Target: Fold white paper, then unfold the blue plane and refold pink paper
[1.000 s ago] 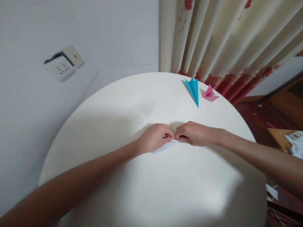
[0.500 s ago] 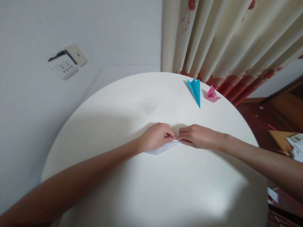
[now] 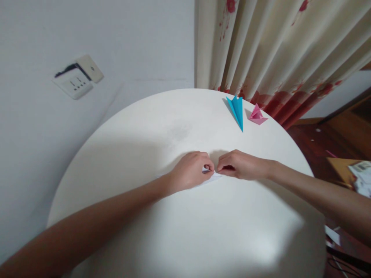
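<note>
A folded sheet of white paper [image 3: 209, 180] lies near the middle of the round white table, mostly covered by my left hand [image 3: 193, 170]. That hand is closed, its thumb and fingertips pinching the paper's upper edge. My right hand [image 3: 240, 165] is just to the right, fingers and thumb pressed together by the paper's right tip. Whether a bit of paper is between those fingertips is too small to make out. A thin white point of the paper also shows left of my left wrist.
Toward the table's [image 3: 179, 231] far right edge lie a blue folded paper plane [image 3: 237, 112] and a pink folded paper piece [image 3: 257, 116]. Beyond them hangs a patterned curtain [image 3: 261, 50]. On the left wall is a socket [image 3: 74, 83]. Papers [image 3: 362, 175] lie on a wooden surface at right.
My left hand has shifted slightly down over the paper, covering more of it. My right fingertips have drawn a little apart from the left ones. The view has moved slightly.
</note>
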A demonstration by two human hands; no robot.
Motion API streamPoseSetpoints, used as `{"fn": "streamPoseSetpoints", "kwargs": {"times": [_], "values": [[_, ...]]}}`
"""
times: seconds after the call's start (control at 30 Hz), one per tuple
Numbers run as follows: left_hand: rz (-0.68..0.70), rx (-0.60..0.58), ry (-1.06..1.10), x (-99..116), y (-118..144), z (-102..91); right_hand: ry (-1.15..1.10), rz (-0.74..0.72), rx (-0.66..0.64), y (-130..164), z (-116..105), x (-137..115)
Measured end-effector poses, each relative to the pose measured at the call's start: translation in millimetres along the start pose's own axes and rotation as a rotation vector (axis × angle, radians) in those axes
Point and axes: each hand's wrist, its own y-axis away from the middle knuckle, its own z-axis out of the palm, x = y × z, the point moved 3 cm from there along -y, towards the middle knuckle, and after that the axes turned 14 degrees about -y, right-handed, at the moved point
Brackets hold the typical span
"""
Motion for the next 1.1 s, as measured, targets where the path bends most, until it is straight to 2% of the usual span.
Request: {"fn": "streamPoseSetpoints", "kwargs": {"times": [0.17,0.3,0.67,0.87,1.1], "values": [[0.066,0.041,0.051,-3,0,5.2,-0.026,0.041,-0.020,-2,0,4],[0.063,0.047,0.096,-6,0,8.0,-0.022,0.069,-0.036,-3,-1,5],[0.025,-0.019,0.138,-6,-4,6.6,0.164,-0.005,-0.077,-1,-1,-7],[0.012,-0.030,0.142,-6,-5,4.5,0.023,-0.015,0.012,5,0,0],[-0.024,-0.052,0.191,-6,-6,3.8,-0.031,-0.015,-0.003,2,0,0]]}}
